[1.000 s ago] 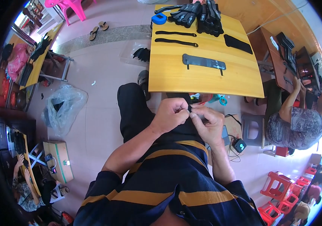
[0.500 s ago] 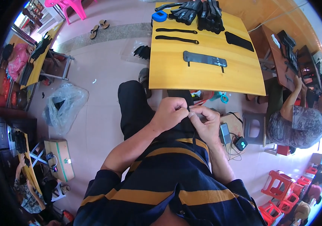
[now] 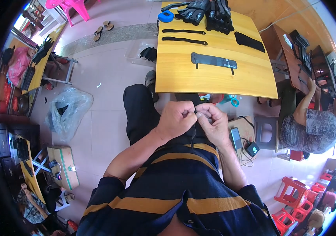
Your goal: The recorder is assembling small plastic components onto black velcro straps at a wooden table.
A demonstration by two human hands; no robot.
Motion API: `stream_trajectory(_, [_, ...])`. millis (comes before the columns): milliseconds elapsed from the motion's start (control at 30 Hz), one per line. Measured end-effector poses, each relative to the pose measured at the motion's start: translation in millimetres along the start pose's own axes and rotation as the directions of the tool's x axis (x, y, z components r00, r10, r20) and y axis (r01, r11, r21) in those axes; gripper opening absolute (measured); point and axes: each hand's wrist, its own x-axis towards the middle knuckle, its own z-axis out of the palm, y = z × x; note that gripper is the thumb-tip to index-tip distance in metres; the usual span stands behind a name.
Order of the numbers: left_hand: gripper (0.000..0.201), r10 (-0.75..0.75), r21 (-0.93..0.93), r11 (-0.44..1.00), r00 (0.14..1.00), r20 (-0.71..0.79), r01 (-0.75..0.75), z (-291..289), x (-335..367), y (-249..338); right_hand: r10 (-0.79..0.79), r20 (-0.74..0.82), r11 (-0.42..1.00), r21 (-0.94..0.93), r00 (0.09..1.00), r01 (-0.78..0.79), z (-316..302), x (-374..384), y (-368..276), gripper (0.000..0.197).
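Note:
Over my lap, in front of the table, my left hand (image 3: 178, 120) and my right hand (image 3: 214, 122) meet at the fingertips. Both are pinched closed on a thin black strap (image 3: 193, 137). One end of it dangles below my fingers; the gripped part is mostly hidden. On the yellow table (image 3: 215, 84) ahead lies a dark grey and black pad (image 3: 214, 61) with two small tabs sticking out at its near edge. Two narrow black straps (image 3: 183, 41) lie beyond it to the left, and a plain black pad (image 3: 249, 42) to the right.
Black banded bundles (image 3: 219, 17) and a blue tape measure (image 3: 166, 16) occupy the table's far end. A clear plastic bag (image 3: 67, 114) lies on the floor at left. To my right are a grey stool (image 3: 266, 131), a cabled black box (image 3: 251, 148) and a seated person (image 3: 313, 128).
My right hand has shifted slightly, its fingers drawn closer to the left. The strap's loose end has swung left and now hangs below the fingertips. Things on the table have not moved.

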Motion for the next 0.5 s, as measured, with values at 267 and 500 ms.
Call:
stream_trajectory(267, [0.017,0.104,0.138,0.987,0.987,-0.121,-0.087,8,1,8,-0.114,0.015,0.983,-0.146,0.993,0.115,-3,0,-9,0.009])
stream_trajectory(500, [0.007,-0.023,-0.197,0.98,0.995,-0.095,0.004,5,-6,-6,-0.132,-0.054,0.988,0.072,0.99,0.135,6,4,3,0.012])
